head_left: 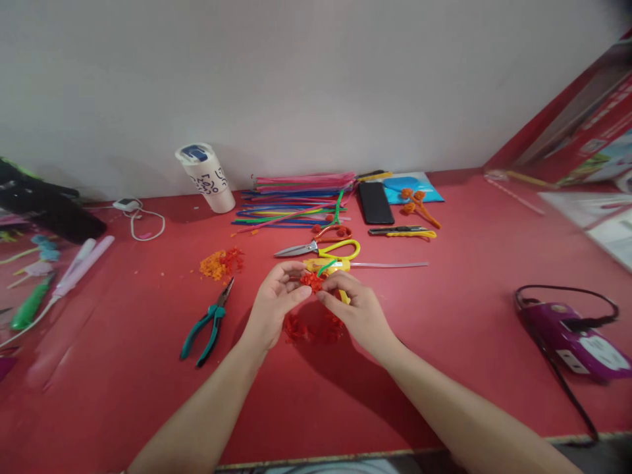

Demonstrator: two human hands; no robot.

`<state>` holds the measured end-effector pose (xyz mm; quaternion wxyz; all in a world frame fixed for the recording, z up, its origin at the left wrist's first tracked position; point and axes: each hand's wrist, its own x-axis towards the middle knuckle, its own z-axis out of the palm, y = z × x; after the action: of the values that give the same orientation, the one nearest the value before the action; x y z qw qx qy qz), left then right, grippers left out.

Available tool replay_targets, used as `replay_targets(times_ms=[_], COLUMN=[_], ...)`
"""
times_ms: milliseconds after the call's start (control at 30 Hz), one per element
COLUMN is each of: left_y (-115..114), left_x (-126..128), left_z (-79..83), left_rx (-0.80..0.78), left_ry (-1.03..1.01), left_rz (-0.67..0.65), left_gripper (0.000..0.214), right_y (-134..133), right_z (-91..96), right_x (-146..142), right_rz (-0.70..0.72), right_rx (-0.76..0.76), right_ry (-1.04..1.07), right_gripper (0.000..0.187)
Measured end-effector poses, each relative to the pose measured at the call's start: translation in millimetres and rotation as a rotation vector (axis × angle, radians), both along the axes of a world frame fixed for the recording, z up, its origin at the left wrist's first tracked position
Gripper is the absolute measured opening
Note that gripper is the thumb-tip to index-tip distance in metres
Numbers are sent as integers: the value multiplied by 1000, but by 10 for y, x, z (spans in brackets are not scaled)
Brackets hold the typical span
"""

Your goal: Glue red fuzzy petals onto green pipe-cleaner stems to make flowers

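Note:
Between both hands is a small red fuzzy pom-pom [312,282] with a green stem [326,266] rising from it. My left hand [277,297] pinches the pom-pom from the left. The fingers of my right hand [356,309] close on its right side, thumb and forefinger near the stem. Just behind the hands lies a yellow glue gun [340,264], partly covered by them, a clear glue stick [390,264] sticking out to the right. Beyond it rest scissors [316,249] with red and yellow handles. Red fuzzy clippings [296,329] lie beneath the hands.
Teal-handled pliers [214,322] lie left of the hands, near orange and red fluff [217,264]. Pipe cleaners [296,197], a phone [375,203], a cutter knife [395,231] and a white tumbler [207,181] stand or lie at the back. A purple power strip [575,339] sits right.

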<state>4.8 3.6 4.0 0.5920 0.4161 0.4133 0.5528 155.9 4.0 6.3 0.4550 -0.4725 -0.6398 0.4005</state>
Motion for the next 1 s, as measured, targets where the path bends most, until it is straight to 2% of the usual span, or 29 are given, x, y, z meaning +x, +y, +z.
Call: replay_targets(times_ms=[200,267,333,400,500,633,733,867,1000], left_y=[0,5,10,13,22,50,78,107,121], left_x=[11,0,-17,-37,-62,-85,-111,-159,-178], left_z=[32,48,61,70,69,59,57,64,73], left_rx=[7,-3,-31,-60,-115,-204,-250,-282,-287], left_ry=[-17,-34,-71,-131,-243,-341,-396,-448,-455], left_rz=[37,51,50,27,-24,-16,-5,1,1], left_gripper=[31,32,31,28,23,17,14,13,12], right_y=[19,95,200,299,376,374,382,424,442], right_z=[76,73,37,-30,-153,-262,-272,-213,-142], right_x=[51,150,268,364,408,344,323,366,405], right_rz=[10,-31,-125,-197,-215,-223,-200,-234,-250], right_rx=[83,130,140,-10,-101,-115,-134,-184,-283], right_ry=[-56,-133,-301,-640,-750,-727,-644,-463,-195], right_gripper=[12,14,14,14,25,21,19,22,26])
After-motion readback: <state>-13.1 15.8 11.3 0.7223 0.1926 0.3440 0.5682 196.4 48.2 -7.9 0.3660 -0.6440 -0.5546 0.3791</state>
